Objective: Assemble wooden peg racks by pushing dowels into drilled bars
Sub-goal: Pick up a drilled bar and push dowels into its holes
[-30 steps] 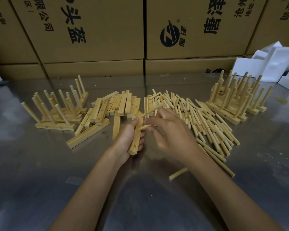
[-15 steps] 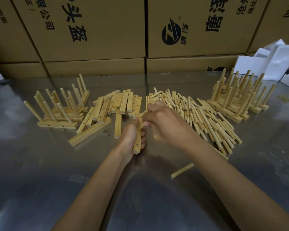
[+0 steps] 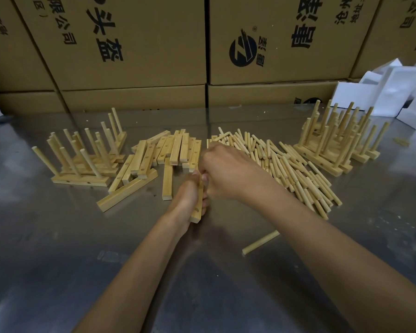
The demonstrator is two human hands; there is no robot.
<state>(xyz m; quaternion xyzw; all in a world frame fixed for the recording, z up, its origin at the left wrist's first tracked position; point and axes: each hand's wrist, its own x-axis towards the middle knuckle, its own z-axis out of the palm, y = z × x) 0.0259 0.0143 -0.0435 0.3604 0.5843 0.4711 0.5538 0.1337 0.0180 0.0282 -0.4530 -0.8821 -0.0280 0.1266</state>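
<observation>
My left hand (image 3: 186,200) grips a drilled wooden bar (image 3: 197,207) upright over the metal table; its lower end with a hole shows below my fingers. My right hand (image 3: 226,171) is closed over the bar's upper end, fingers curled against it; any dowel in that hand is hidden. Behind my hands lies a pile of loose drilled bars (image 3: 168,152). A heap of loose dowels (image 3: 286,164) spreads to the right. Finished peg racks stand at the left (image 3: 82,159) and at the right (image 3: 334,143).
One stray dowel (image 3: 261,242) lies on the steel table (image 3: 82,248) near my right forearm. Cardboard boxes (image 3: 130,56) wall off the back. White foam blocks (image 3: 394,92) sit at the back right.
My right hand has closed down onto the top of the bar, and the dowel that stuck out between the fingers is no longer visible. The bar stands more upright.
</observation>
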